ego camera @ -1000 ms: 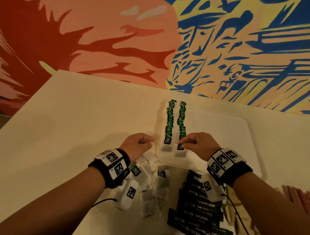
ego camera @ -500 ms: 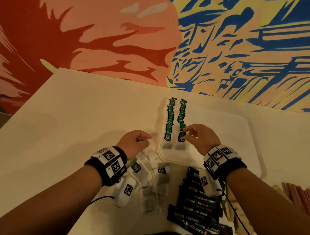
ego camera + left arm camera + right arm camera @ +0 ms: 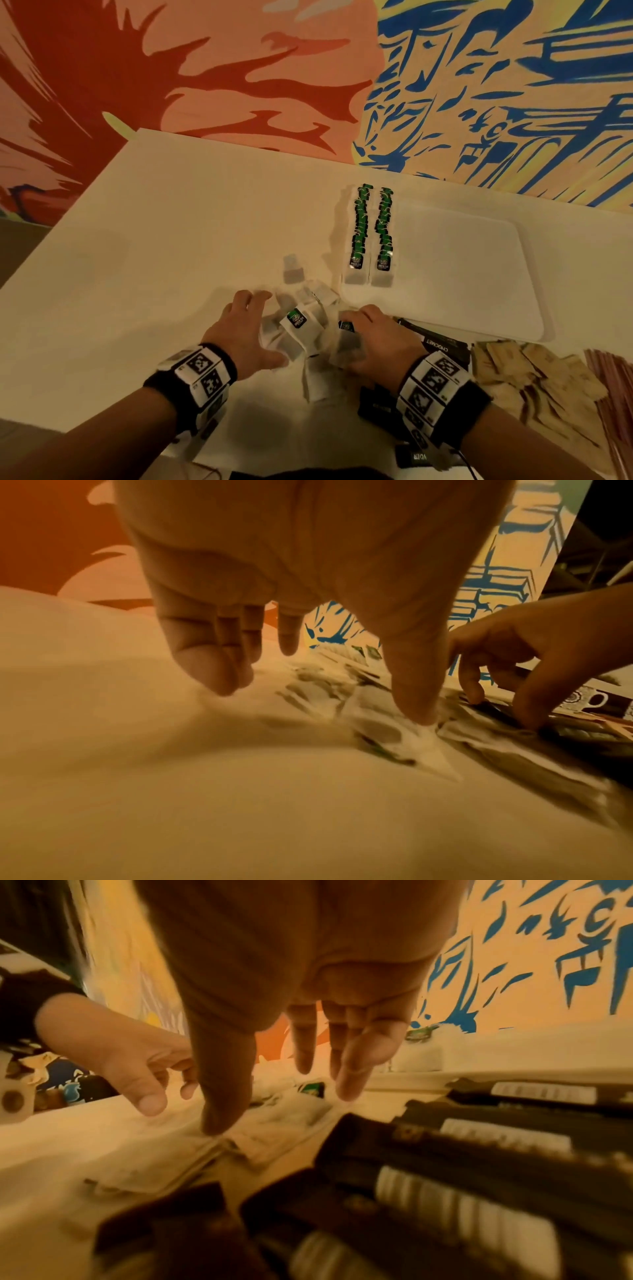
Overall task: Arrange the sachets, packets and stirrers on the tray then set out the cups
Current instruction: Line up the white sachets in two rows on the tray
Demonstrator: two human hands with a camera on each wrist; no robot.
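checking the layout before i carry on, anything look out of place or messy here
Yes: one tea sachet lies alone on the table, apart from the jumbled loose pile between both hands and left of the tray, where two neat rows are laid.

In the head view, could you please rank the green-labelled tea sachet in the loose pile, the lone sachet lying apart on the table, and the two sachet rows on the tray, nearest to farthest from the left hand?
From the left hand:
1. Green-labelled tea sachet, just to its right in the pile.
2. Lone sachet, ahead on the table.
3. Sachet rows, ahead and right, on the tray.
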